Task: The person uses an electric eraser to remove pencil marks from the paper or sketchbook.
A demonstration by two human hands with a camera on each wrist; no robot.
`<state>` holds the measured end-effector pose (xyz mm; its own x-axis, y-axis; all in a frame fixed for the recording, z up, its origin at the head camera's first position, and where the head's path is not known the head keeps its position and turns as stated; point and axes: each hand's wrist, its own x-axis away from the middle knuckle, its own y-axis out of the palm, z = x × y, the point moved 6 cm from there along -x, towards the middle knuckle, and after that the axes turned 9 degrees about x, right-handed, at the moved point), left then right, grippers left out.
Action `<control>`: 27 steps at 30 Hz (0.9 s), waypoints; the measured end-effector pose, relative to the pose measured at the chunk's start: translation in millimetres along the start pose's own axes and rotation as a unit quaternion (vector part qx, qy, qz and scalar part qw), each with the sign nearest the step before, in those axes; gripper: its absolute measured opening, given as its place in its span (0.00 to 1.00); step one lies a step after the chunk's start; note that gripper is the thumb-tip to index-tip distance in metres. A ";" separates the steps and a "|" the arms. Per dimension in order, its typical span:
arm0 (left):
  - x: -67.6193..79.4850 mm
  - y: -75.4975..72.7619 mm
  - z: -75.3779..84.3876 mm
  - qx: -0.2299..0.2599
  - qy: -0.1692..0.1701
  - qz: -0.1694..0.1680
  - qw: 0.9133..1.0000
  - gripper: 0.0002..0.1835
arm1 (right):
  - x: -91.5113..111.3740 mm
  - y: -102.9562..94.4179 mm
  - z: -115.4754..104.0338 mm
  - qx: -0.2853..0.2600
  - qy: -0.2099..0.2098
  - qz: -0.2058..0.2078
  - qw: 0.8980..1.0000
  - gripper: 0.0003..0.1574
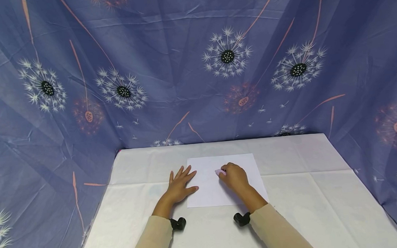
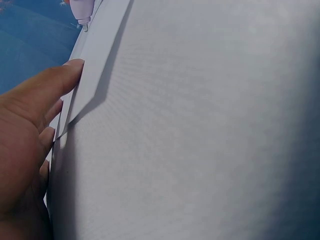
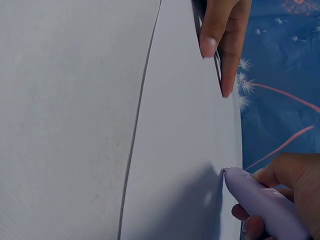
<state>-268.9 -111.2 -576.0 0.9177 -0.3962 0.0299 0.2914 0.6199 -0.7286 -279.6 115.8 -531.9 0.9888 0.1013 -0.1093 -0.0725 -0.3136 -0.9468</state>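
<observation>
A blank white sheet of paper [image 1: 207,195] lies on the white-covered table. My left hand [image 1: 179,187] rests at its left edge, fingers spread and thumb on the sheet. Over the middle of the paper, my right hand [image 1: 235,177] grips a thick lavender pen [image 3: 265,202] with a smooth, tapered body. The pen is tilted, its narrow tip close to the paper in the right wrist view. From the left wrist, a shadow runs along the near edge of the sheet, and the pen tip shows beyond the left thumb [image 2: 75,70].
A white cloth with fold creases covers the table [image 1: 324,214]. Behind it and at both sides hangs a blue curtain [image 1: 175,65] printed with dandelions. A black wrist device [image 1: 178,224] sits at each sleeve cuff.
</observation>
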 end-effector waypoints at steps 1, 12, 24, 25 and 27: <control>0.0 0.1 0.0 0.000 0.000 0.000 1.000 0.36 | -0.2 -0.3 0.7 0.000 0.002 0.001 1.000 0.17; -0.3 0.1 -0.4 0.000 0.002 0.002 1.000 0.36 | -3.7 -0.1 4.2 0.002 -0.002 0.010 1.000 0.13; 0.0 0.4 -0.9 0.000 0.002 0.001 1.000 0.36 | -6.5 2.3 1.8 0.004 -0.002 0.005 1.000 0.14; 0.0 0.3 -0.9 0.002 0.003 0.001 1.000 0.36 | -6.6 1.9 1.8 0.004 0.001 0.007 1.000 0.14; 0.2 0.0 -0.8 0.004 0.004 0.001 1.000 0.36 | -6.9 0.9 1.4 0.003 0.002 0.010 1.000 0.14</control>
<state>-269.0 -111.9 -576.6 0.9164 -0.3996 0.0225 0.2908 0.6260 -0.7236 -286.7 116.2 -532.5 0.9878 0.0905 -0.1268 -0.0931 -0.3093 -0.9464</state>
